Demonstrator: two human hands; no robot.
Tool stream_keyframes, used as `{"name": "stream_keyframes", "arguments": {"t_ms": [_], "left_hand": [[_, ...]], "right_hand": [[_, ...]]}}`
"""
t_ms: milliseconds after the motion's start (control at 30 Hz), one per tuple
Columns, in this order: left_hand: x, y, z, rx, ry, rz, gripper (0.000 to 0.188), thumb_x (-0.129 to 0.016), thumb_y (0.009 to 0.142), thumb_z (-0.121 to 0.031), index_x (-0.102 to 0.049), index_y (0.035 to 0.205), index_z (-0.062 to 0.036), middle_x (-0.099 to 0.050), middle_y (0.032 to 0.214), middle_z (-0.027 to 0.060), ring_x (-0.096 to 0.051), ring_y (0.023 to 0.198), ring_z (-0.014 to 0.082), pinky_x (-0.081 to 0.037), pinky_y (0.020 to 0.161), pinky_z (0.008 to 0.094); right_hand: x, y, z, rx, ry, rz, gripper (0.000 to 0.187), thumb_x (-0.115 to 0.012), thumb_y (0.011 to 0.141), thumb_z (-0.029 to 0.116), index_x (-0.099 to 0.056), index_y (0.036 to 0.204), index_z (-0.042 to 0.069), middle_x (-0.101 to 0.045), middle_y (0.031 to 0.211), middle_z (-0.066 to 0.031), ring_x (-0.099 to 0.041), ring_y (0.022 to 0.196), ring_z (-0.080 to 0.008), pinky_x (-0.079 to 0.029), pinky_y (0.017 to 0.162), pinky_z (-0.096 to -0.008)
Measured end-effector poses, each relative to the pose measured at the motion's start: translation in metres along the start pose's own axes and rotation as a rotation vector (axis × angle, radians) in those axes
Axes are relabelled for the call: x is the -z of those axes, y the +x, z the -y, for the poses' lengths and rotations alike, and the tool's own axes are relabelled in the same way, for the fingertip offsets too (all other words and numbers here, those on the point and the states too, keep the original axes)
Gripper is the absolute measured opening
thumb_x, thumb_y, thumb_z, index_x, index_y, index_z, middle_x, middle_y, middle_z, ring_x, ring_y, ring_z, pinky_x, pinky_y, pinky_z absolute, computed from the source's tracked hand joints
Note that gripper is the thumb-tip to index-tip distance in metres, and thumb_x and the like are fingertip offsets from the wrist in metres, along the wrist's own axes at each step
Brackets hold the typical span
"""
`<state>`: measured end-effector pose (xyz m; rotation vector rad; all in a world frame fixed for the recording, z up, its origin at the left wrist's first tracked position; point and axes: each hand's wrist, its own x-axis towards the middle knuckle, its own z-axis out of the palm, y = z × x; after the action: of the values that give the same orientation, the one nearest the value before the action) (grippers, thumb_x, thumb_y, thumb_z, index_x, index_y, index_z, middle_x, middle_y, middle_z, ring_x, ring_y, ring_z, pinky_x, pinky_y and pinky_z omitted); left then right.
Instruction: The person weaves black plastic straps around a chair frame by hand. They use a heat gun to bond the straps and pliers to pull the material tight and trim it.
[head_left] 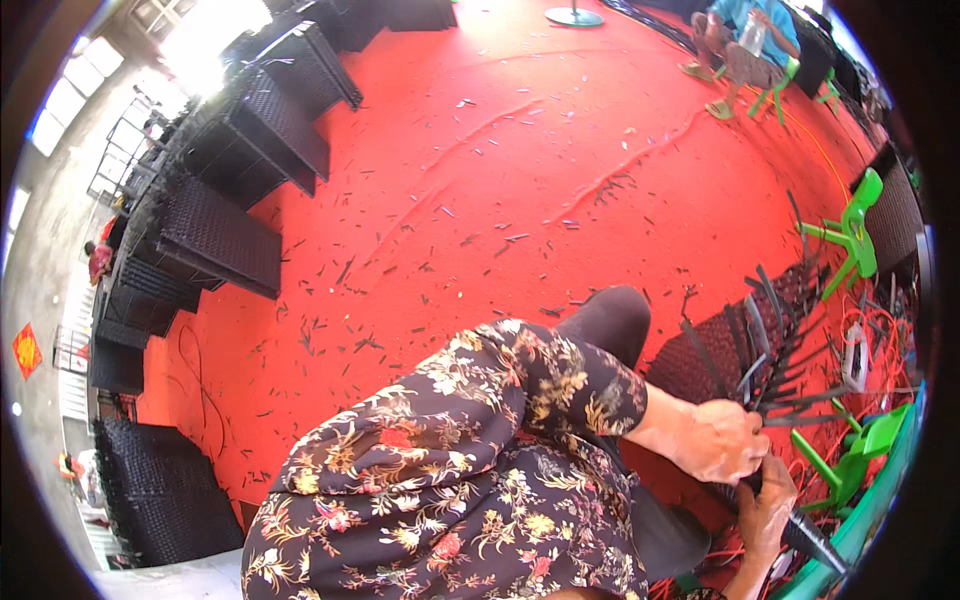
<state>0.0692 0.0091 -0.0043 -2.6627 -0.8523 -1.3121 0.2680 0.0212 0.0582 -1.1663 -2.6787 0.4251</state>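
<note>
Along the left edge of the red carpeted floor (480, 170) stands a row of finished black woven-rattan furniture frames (245, 150), with short black offcuts scattered across the carpet towards its middle. Right of centre, the person's left hand (722, 440), coming out of a dark floral sleeve (470, 450), is closed around a bundle of flat black plastic wicker strips (775, 355) that fan upward from a partly woven black rattan panel (715, 350) lying near the carpet's right edge. Just below, the right hand (768, 505) is curled shut on the lower ends of the same strips, touching the left hand. The step in hand looks like weaving: the strips are gathered and held taut against the panel. The next move probably calls for singling out one strip and threading it through the weave while the other hand keeps the tension. Further right stand bright green plastic stools (855, 235), and a seated person (745, 35) shows at the far right corner.
</note>
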Motion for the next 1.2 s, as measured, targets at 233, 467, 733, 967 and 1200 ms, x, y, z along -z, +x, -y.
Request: {"name": "stream_keyframes", "arguments": {"t_ms": [233,467,733,967,1200], "left_hand": [[0.059,-0.009,0.051,-0.136,-0.009,0.258,0.021,-0.066,0.076,-0.030,-0.060,0.074,-0.0095,-0.056,0.074,0.0048,-0.061,0.066,0.0239,-0.050,0.049,0.0351],[0.061,-0.026,0.056,-0.052,-0.115,0.175,0.033,-0.078,0.066,-0.025,-0.061,0.085,-0.0041,-0.061,0.094,0.0071,-0.061,0.075,0.0242,-0.052,0.064,0.0332],[0.053,-0.025,0.064,0.085,-0.222,0.107,0.038,-0.077,0.074,-0.023,-0.063,0.101,-0.0012,-0.063,0.104,0.0117,-0.066,0.082,0.0320,-0.054,0.068,0.0363],[0.041,-0.031,0.065,0.081,-0.115,0.074,0.050,-0.079,0.071,-0.033,-0.061,0.108,-0.0062,-0.064,0.103,0.0075,-0.065,0.080,0.0278,-0.053,0.064,0.0350],[0.006,-0.015,0.056,0.031,0.024,-0.235,0.043,-0.085,0.061,-0.032,-0.062,0.089,-0.0078,-0.065,0.092,0.0047,-0.062,0.068,0.0201,-0.050,0.057,0.0293]], "right_hand": [[-0.033,0.033,0.040,0.128,-0.067,-0.292,0.036,-0.076,0.070,0.012,-0.058,0.099,0.003,-0.061,0.083,-0.0167,-0.060,0.076,-0.0379,-0.049,0.066,-0.0451],[-0.038,0.035,0.051,-0.072,0.078,-0.154,0.032,-0.072,0.074,0.013,-0.051,0.096,0.005,-0.061,0.082,-0.0159,-0.061,0.080,-0.0380,-0.048,0.066,-0.0473],[-0.014,0.052,0.069,0.188,0.221,-0.429,0.016,-0.071,0.079,0.007,-0.065,0.093,0.004,-0.062,0.089,-0.0112,-0.061,0.084,-0.0302,-0.050,0.073,-0.0353],[-0.032,0.060,0.078,-0.166,0.990,-0.486,0.017,-0.059,0.096,0.015,-0.065,0.090,0.001,-0.066,0.081,-0.0017,-0.053,0.065,-0.0038,-0.043,0.059,-0.0191],[-0.014,0.055,0.068,-0.208,1.313,-0.497,0.024,-0.055,0.098,0.018,-0.059,0.083,0.000,-0.063,0.074,-0.0053,-0.057,0.063,-0.0082,-0.045,0.057,-0.0204]]}}
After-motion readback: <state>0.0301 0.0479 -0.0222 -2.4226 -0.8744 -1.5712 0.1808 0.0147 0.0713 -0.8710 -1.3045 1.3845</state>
